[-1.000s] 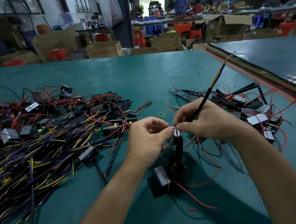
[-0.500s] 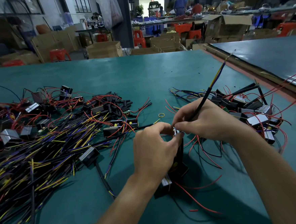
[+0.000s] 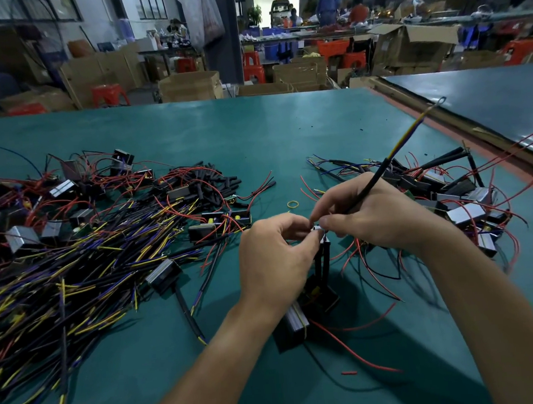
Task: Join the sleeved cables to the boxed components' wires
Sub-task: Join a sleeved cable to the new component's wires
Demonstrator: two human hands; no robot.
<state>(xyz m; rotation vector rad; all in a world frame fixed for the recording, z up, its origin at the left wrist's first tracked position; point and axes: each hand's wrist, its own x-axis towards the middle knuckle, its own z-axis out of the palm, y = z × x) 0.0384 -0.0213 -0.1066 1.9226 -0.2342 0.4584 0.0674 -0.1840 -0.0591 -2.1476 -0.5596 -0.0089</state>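
Black cable (image 3: 379, 170) gripped in right hand (image 3: 376, 216), fingertips of it and left hand (image 3: 275, 258) pinching wire ends (image 3: 318, 228) above the box (image 3: 297, 321).

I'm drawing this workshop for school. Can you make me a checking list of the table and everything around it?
Surface: green table, with small dark specks.
Job's things: boxed component lies under the hands; component wires rise to the fingertips; sleeved cable slants up.
Clutter: yellow rubber band, black tube pieces, red wire scrap.
Hands: left hand pinches the wire tips; right hand grips the sleeved cable.
Cables: cable heap at left; more boxed components with red wires at right.
Surroundings: cardboard boxes, red stools, people at far tables.
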